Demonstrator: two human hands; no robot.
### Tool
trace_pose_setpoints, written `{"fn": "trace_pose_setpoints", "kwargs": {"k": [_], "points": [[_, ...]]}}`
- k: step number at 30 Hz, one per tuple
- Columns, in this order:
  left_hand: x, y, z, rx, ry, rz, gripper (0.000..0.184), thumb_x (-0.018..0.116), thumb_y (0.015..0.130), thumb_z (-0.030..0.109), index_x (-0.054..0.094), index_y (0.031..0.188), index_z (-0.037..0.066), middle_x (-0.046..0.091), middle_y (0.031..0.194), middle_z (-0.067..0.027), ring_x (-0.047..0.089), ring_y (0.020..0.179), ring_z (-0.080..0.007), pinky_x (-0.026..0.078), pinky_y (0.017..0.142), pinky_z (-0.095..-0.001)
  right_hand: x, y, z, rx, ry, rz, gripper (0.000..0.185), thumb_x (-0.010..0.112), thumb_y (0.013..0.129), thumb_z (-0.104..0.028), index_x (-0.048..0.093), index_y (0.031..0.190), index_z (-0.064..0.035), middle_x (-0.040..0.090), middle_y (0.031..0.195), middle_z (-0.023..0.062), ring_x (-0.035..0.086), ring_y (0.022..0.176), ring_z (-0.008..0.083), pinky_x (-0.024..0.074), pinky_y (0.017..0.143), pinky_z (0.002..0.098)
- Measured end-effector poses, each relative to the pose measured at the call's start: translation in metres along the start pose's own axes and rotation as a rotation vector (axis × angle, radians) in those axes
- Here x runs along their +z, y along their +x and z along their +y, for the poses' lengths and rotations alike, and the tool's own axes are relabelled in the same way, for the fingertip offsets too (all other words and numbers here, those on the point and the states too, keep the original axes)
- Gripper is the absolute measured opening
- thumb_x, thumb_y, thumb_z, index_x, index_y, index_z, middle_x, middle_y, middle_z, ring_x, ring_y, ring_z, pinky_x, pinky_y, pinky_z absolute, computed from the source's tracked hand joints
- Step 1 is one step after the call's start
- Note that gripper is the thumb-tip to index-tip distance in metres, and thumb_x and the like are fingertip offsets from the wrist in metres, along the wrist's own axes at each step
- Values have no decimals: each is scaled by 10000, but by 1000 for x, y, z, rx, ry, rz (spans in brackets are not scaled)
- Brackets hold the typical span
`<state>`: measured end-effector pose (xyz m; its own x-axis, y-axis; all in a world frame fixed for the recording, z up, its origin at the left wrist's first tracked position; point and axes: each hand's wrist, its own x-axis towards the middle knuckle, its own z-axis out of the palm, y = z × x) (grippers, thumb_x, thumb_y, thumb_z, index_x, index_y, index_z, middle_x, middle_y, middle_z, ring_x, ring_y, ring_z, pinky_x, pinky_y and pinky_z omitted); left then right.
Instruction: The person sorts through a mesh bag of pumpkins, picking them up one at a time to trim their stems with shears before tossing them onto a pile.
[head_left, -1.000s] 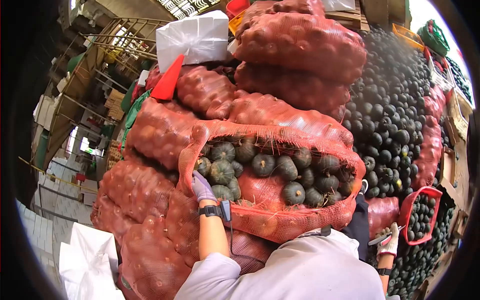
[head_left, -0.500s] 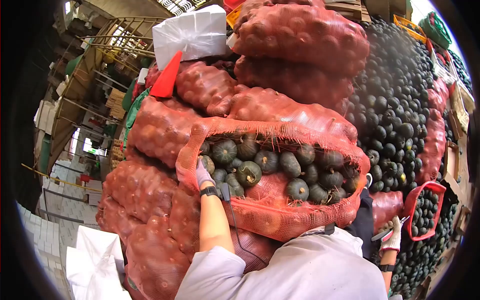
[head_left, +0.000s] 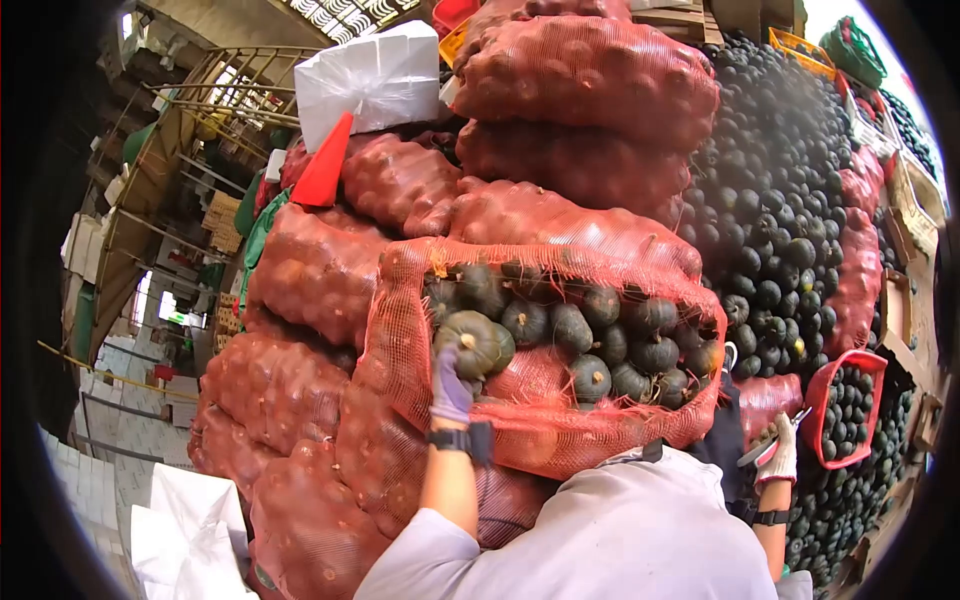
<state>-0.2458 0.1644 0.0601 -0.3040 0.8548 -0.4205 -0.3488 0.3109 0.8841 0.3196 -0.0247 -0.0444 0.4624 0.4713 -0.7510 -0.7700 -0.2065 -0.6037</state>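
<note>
An opened red mesh sack (head_left: pixel 560 425) lies in front of me with several dark green kabocha squashes (head_left: pixel 524 322) in it. My left hand (head_left: pixel 452 385), in a pale purple glove, grips one larger kabocha squash (head_left: pixel 470 343) at the sack's left end. Its thumb lies near the squash's stem; the other fingers are mostly hidden. Off to the right, my right hand (head_left: pixel 779 452) wears a white glove and is closed on a metal tool that looks like shears (head_left: pixel 758 453), beside a red crate (head_left: pixel 846 410).
Full red mesh sacks (head_left: pixel 590 75) are stacked behind and to the left. A large heap of squashes (head_left: pixel 775 240) fills the right side. A red cone (head_left: pixel 324 165) and a white wrapped package (head_left: pixel 365 80) rest on the sacks. White sheeting (head_left: pixel 185 535) is at lower left.
My left hand has moved right, from the sack's left edge onto a squash, which it now grips. My right hand still holds the shears in about the same place. The view has shifted slightly.
</note>
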Motion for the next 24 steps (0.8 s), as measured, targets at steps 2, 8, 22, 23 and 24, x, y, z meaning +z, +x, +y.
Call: {"fn": "trace_pose_setpoints", "kwargs": {"k": [2,8,22,23,24], "points": [[34,-29,-12,1,-232,-83,455,596,846,487,581,1188,187,617,1153,-28,627,1002,-220,512,686,-354,1,-8,-4,-7,-10,-47,268,738,863,-351,533,802,-189,511,679,-56,503,582,108,415,536,280],[55,-33,-64,-252,-460,-376,542,647,809,366,551,1308,178,567,1346,-64,598,1179,-291,537,941,-500,16,-20,-2,-42,-63,-83,292,752,847,-367,530,762,-197,529,682,-53,528,612,120,449,582,296],[111,7,-40,792,1338,648,905,803,720,464,391,1429,81,427,1419,-210,370,1342,-374,346,1092,-504,7,-16,-11,-7,3,-31,265,744,861,-347,557,887,-161,527,786,-34,523,693,138,504,684,320],[95,19,-50,406,1403,723,1015,805,689,517,329,1474,84,326,1508,-231,298,1410,-392,294,1146,-518,-3,-8,-7,15,14,-40,259,742,863,-340,558,889,-161,528,784,-33,524,690,137,504,678,316],[63,53,-74,167,1399,700,1077,822,640,557,330,1483,102,349,1501,-200,334,1390,-367,330,1132,-496,-9,-2,-4,34,25,-51,253,741,865,-334,559,892,-160,528,783,-33,524,687,135,503,672,311]]}}
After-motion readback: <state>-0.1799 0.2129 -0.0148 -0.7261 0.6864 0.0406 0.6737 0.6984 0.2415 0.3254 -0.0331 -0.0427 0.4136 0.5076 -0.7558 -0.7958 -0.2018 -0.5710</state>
